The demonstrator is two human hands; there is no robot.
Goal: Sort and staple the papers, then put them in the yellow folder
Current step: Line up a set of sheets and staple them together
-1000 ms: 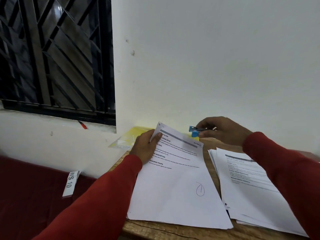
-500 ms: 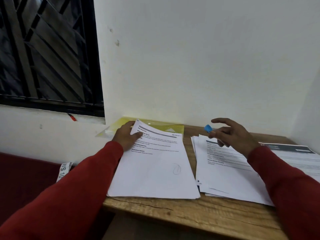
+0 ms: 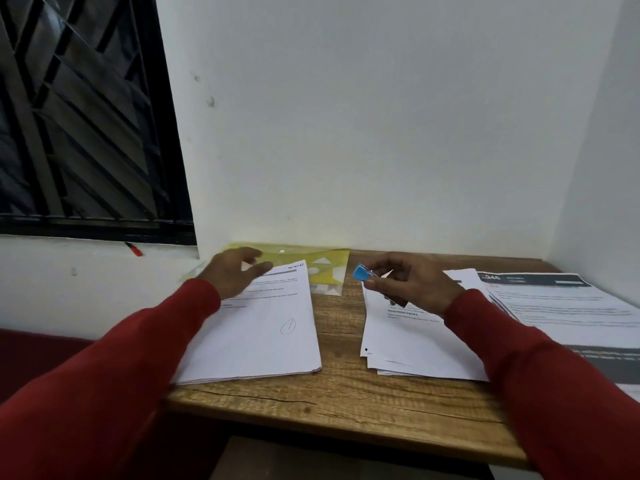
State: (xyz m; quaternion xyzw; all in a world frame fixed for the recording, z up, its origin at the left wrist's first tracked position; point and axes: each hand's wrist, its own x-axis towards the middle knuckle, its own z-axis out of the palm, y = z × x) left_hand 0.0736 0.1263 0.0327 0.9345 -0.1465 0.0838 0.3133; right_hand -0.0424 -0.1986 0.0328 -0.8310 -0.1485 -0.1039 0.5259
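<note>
A stapled set of white papers (image 3: 263, 327) marked with a circled 1 lies on the left of the wooden table (image 3: 346, 400). My left hand (image 3: 232, 275) hovers over its top left corner, fingers loosely spread, gripping nothing. The yellow folder (image 3: 325, 265) lies flat behind those papers against the wall. My right hand (image 3: 408, 285) grips a small blue stapler (image 3: 362, 273) above a second stack of white papers (image 3: 408, 341) in the middle of the table.
A third pile of printed sheets (image 3: 561, 306) with a dark header lies at the right, by the side wall. A barred window (image 3: 79, 116) is at the left with a red pen (image 3: 133, 249) on its sill. The table's front edge is close.
My left hand has lifted off the left papers, which now lie flat. My right hand has carried the stapler right, over the middle stack. The camera view has shifted right.
</note>
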